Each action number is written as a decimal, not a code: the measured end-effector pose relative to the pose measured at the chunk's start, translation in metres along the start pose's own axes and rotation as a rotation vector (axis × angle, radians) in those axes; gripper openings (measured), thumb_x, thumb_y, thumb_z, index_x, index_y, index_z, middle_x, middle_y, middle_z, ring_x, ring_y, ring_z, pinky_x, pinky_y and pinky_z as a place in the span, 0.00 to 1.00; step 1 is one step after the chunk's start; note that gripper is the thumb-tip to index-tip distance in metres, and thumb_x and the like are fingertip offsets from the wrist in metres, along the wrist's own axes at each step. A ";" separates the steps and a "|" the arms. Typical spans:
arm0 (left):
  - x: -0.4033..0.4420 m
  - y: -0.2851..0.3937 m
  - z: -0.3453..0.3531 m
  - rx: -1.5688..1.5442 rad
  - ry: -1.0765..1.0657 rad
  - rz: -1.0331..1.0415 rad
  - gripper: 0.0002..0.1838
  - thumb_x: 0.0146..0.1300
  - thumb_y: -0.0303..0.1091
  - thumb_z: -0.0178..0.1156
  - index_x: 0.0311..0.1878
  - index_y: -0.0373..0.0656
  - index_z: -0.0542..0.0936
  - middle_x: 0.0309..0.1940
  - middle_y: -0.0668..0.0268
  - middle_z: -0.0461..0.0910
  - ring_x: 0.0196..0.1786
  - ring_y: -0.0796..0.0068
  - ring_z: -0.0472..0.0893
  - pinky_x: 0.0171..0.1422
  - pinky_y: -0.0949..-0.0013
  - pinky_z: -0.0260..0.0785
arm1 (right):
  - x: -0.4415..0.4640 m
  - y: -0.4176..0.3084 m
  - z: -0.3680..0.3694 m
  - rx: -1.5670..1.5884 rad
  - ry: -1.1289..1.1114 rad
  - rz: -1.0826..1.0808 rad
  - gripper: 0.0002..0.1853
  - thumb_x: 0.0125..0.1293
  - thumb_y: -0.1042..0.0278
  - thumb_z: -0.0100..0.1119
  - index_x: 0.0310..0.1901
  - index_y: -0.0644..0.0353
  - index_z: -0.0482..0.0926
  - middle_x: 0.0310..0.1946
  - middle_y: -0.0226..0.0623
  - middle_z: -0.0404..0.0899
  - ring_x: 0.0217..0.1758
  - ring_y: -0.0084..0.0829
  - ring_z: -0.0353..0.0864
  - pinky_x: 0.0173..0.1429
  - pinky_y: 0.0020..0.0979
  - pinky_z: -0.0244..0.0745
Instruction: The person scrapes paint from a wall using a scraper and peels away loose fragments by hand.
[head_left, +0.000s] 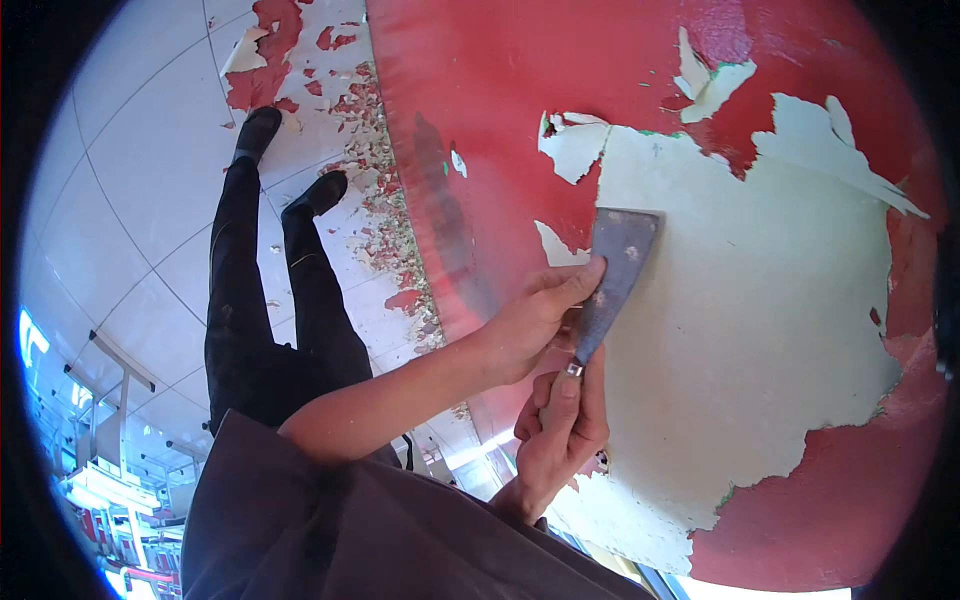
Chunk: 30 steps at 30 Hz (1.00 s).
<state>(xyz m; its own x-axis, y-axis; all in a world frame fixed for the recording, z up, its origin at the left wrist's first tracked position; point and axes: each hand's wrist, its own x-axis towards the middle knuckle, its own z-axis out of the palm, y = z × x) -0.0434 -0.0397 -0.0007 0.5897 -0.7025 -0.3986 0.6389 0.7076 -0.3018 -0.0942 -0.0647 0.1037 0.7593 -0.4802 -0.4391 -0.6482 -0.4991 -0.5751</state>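
A putty knife (622,262) with a wide, grey, stained metal blade points away from me over a red surface (480,150) that is partly stripped. My right hand (565,425) is closed round its handle, the thumb lying along it. My left hand (555,305) grips the blade's left side, thumb on the face and the other fingers largely hidden behind it. The blade lies over the left edge of a bare cream patch (750,320). Ragged red coating borders that patch, and curled cream-backed flakes (575,145) stand up near its upper left corner.
More peeled pieces (715,90) hang at the upper right. Red and pale scraps (375,200) litter the white tiled floor (150,180) along the red surface's left edge, near my shoes (258,135). Metal-framed furniture (125,440) stands at the lower left.
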 end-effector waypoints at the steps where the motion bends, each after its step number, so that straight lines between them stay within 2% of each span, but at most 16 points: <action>1: 0.005 0.000 0.002 0.000 0.013 0.029 0.21 0.68 0.56 0.49 0.32 0.48 0.77 0.25 0.78 0.74 0.26 0.88 0.68 0.31 0.78 0.59 | 0.004 0.002 0.002 0.026 0.021 -0.037 0.23 0.71 0.65 0.44 0.66 0.62 0.64 0.19 0.25 0.64 0.15 0.10 0.55 0.17 0.15 0.47; 2: 0.008 0.000 0.003 -0.001 0.024 0.051 0.22 0.68 0.56 0.49 0.31 0.48 0.77 0.24 0.78 0.73 0.26 0.88 0.68 0.30 0.78 0.58 | 0.006 0.003 0.003 0.049 0.048 -0.071 0.23 0.71 0.66 0.43 0.65 0.62 0.64 0.19 0.27 0.65 0.12 0.10 0.54 0.14 0.14 0.45; 6: 0.008 0.003 -0.001 -0.022 -0.012 0.047 0.22 0.67 0.57 0.50 0.30 0.48 0.77 0.24 0.78 0.72 0.25 0.87 0.67 0.28 0.79 0.57 | 0.006 0.001 0.007 0.044 0.028 -0.065 0.23 0.71 0.65 0.44 0.66 0.61 0.64 0.20 0.27 0.65 0.12 0.09 0.54 0.14 0.14 0.44; 8: 0.007 0.006 -0.002 0.018 0.019 0.043 0.19 0.66 0.55 0.52 0.32 0.48 0.77 0.24 0.77 0.73 0.25 0.86 0.69 0.32 0.77 0.62 | 0.006 0.001 0.009 0.072 0.038 -0.051 0.23 0.72 0.64 0.44 0.66 0.62 0.63 0.19 0.24 0.64 0.17 0.10 0.57 0.19 0.14 0.49; 12: 0.018 0.015 -0.006 0.041 -0.022 0.038 0.21 0.66 0.55 0.52 0.32 0.47 0.77 0.25 0.75 0.73 0.27 0.84 0.70 0.34 0.77 0.62 | 0.019 0.004 0.017 0.130 0.060 -0.037 0.23 0.72 0.67 0.44 0.66 0.62 0.63 0.21 0.24 0.65 0.18 0.09 0.57 0.19 0.14 0.49; 14: 0.024 0.026 -0.009 0.023 0.096 0.143 0.21 0.66 0.56 0.51 0.32 0.46 0.77 0.25 0.73 0.74 0.29 0.83 0.70 0.36 0.79 0.61 | 0.032 0.006 0.030 0.166 -0.004 -0.095 0.22 0.72 0.70 0.43 0.66 0.62 0.64 0.22 0.24 0.65 0.18 0.09 0.56 0.19 0.14 0.48; 18: 0.018 0.047 -0.012 0.040 0.133 0.129 0.22 0.66 0.56 0.52 0.32 0.45 0.77 0.27 0.72 0.75 0.31 0.83 0.71 0.38 0.80 0.60 | 0.039 0.008 0.036 0.146 -0.049 -0.150 0.22 0.72 0.66 0.43 0.65 0.61 0.64 0.23 0.28 0.67 0.14 0.09 0.54 0.15 0.14 0.45; 21: 0.005 0.021 -0.012 0.155 0.080 0.071 0.21 0.66 0.56 0.52 0.34 0.46 0.78 0.29 0.72 0.77 0.31 0.84 0.72 0.37 0.80 0.61 | 0.015 0.009 0.013 0.127 0.001 -0.035 0.22 0.71 0.68 0.43 0.65 0.62 0.65 0.20 0.23 0.64 0.16 0.09 0.54 0.19 0.14 0.46; 25: -0.008 -0.014 -0.002 0.121 -0.054 0.061 0.20 0.68 0.55 0.50 0.35 0.47 0.78 0.27 0.75 0.77 0.28 0.85 0.72 0.33 0.79 0.60 | -0.006 0.018 -0.025 -0.042 0.018 -0.105 0.22 0.71 0.66 0.44 0.64 0.65 0.65 0.18 0.22 0.64 0.15 0.09 0.55 0.18 0.15 0.47; 28: -0.011 -0.033 0.002 0.106 -0.090 0.051 0.21 0.69 0.54 0.48 0.35 0.47 0.78 0.26 0.75 0.76 0.27 0.86 0.72 0.32 0.80 0.60 | -0.016 0.029 -0.052 -0.049 -0.001 -0.109 0.22 0.72 0.67 0.43 0.65 0.64 0.64 0.19 0.27 0.65 0.13 0.10 0.54 0.14 0.14 0.48; 30: -0.008 -0.048 -0.003 0.083 -0.108 0.030 0.21 0.70 0.54 0.47 0.34 0.47 0.78 0.25 0.75 0.76 0.27 0.87 0.72 0.32 0.80 0.60 | -0.020 0.035 -0.059 -0.059 -0.010 -0.063 0.22 0.71 0.67 0.43 0.65 0.64 0.64 0.19 0.27 0.64 0.13 0.10 0.54 0.14 0.14 0.48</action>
<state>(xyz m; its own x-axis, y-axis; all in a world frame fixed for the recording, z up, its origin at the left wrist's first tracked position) -0.0807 -0.0678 0.0143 0.6560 -0.6884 -0.3094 0.6561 0.7228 -0.2170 -0.1350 -0.1156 0.1333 0.7991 -0.4396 -0.4100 -0.6010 -0.5701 -0.5601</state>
